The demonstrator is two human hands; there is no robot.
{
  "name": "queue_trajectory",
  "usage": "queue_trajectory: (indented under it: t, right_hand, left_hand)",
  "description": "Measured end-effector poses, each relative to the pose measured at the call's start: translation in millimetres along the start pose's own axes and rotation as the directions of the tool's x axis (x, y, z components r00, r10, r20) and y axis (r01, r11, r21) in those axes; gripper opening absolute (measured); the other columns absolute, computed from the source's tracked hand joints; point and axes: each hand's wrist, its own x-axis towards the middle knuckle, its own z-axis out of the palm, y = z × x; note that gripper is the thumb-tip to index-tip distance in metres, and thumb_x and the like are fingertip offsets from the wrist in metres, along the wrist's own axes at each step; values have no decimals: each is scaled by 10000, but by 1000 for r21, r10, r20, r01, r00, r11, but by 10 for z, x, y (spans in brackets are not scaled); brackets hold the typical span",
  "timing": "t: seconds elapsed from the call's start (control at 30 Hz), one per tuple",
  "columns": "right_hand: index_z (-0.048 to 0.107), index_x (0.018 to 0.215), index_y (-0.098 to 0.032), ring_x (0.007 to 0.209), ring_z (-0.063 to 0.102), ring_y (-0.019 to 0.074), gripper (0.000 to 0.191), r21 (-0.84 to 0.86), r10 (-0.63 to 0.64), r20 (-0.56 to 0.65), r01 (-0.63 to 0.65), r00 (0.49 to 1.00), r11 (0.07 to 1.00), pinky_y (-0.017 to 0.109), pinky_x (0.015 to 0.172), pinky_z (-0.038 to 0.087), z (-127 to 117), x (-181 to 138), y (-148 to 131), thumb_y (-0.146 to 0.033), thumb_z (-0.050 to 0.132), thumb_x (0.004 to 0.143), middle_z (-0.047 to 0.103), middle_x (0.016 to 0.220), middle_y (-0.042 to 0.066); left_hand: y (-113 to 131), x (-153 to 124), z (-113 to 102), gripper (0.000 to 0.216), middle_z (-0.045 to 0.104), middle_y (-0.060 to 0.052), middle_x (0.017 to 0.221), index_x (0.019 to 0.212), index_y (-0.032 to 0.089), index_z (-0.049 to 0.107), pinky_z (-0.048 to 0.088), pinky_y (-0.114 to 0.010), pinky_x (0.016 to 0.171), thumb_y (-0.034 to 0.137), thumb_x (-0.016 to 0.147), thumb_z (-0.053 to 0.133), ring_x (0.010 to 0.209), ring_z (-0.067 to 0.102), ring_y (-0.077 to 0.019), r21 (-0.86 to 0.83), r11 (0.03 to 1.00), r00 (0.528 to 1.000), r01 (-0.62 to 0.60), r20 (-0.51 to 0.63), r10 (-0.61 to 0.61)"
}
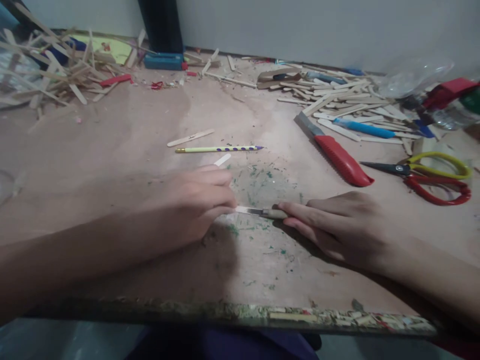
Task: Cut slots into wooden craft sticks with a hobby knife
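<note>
My left hand [204, 200] is closed on a small wooden craft stick [243, 209], pressing it to the tabletop. Only the stick's right end shows past my fingertips. From the right, my right hand [330, 220] grips a craft knife [275, 214] by its pale handle. The narrow blade points left and lies at the stick's end; whether it cuts in cannot be seen. Another rounded stick end [223, 160] pokes out behind my left hand. Beyond it lie a yellow-green pencil [221, 149] with purple spots and a loose craft stick [191, 137] with a dark mark.
A red-handled utility knife [341, 157] and yellow-and-red scissors [408, 170] lie at right. Heaped craft sticks [345, 102] fill the back right, with more sticks [48, 70] at back left. A blue box-like thing [165, 61] stands near the wall. Green specks dot the worn table [131, 120].
</note>
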Motion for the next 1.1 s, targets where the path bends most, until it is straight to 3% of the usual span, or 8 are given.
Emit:
queue_trajectory:
  t: [0.2,0.33,0.47,0.73,0.93,1.1]
  right_hand:
    - [906,1309,-193,482,664,160,256,26,16,-9,-15,1000,1000,367,477,518,-16,26,7,-209,653,1341,757,711,-18]
    - [901,1367,-247,672,881,191,216,209,102,-1,-100,995,973,313,602,689,-75,34,28,-208,693,1322,953,947,35]
    - [910,1357,-304,726,902,221,225,257,215,-12,-205,977,944,316,635,716,-127,38,31,-160,770,1255,951,977,31]
    - [832,1525,-264,740,849,187,265,257,108,46,-116,993,959,294,632,682,-128,11,66,-182,716,1302,887,1004,42]
    - [841,1567,-354,733,856,196,377,203,108,59,-118,992,972,324,632,720,-108,-35,49,-143,721,1278,916,1058,31]
    - [801,1602,-357,672,800,173,368,188,74,71,-86,995,978,306,595,689,-123,-72,95,-163,682,1312,860,986,7]
  left_hand:
    - [24,-2,-44,328,693,12,864,1003,225,858,462,-334,802,56,1211,669,803,629,-183,-4,996,993,93,69,-92]
    - [-3,-6,-44,352,657,20,826,983,226,847,442,-325,753,91,1249,660,777,611,-179,-19,999,998,48,32,-48]
    - [-3,-33,-31,382,661,13,833,917,217,803,423,-340,728,56,1233,660,767,600,-179,-47,998,999,37,-3,-37]
    - [91,7,-73,393,649,8,828,882,209,809,427,-349,716,12,1191,664,784,617,-183,-36,995,995,93,38,-92]
    - [101,29,-85,426,639,6,819,864,208,804,427,-352,699,55,1219,627,766,619,-172,-55,992,993,110,59,-107]
    - [85,4,-72,411,622,7,783,879,227,818,429,-353,713,88,1217,630,751,595,-182,-81,988,991,132,47,-129]
